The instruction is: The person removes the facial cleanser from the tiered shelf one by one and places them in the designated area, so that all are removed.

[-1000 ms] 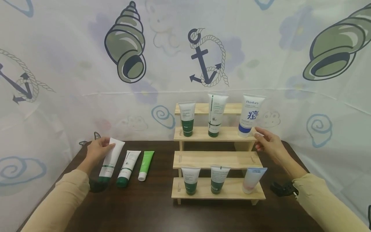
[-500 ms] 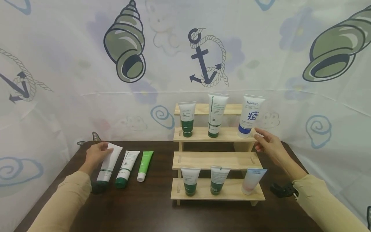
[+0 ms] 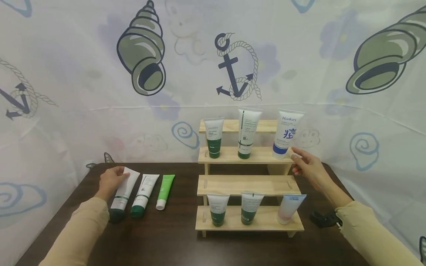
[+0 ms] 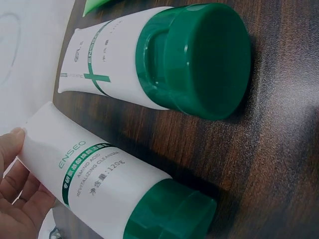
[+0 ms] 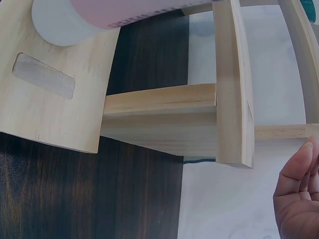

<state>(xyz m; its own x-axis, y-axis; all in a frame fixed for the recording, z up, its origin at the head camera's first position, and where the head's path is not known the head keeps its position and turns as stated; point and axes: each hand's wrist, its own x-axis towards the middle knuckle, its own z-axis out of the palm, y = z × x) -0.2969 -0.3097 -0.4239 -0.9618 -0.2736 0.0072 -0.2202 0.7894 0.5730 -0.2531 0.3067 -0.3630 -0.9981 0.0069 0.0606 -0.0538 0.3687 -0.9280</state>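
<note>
In the head view my left hand [image 3: 111, 183] pinches the flat end of a white cleanser tube [image 3: 124, 190] with a green cap. The left wrist view shows thumb and fingers on that end; the tube [image 4: 94, 164] slants over the dark table, and I cannot tell whether all of it touches. Beside it lie another white tube with a green cap [image 3: 144, 194] and a small green tube [image 3: 165, 191]. My right hand [image 3: 309, 166] pinches the right end of the upper board of a wooden display stand [image 3: 246, 183], next to a white tube with a blue band [image 3: 287, 133].
Two more tubes, one short [image 3: 214, 136] and one tall [image 3: 247, 131], stand on the upper board. The lowest board bears two green-and-white tubes [image 3: 217, 208] [image 3: 251, 207] and a pinkish tube [image 3: 290, 208]. A patterned cloth [image 3: 196, 85] hangs behind the dark table [image 3: 156, 240].
My left hand has lowered the white cleanser tube and brought it slightly nearer me, beside the other tubes. My right hand stays at the stand's upper board.
</note>
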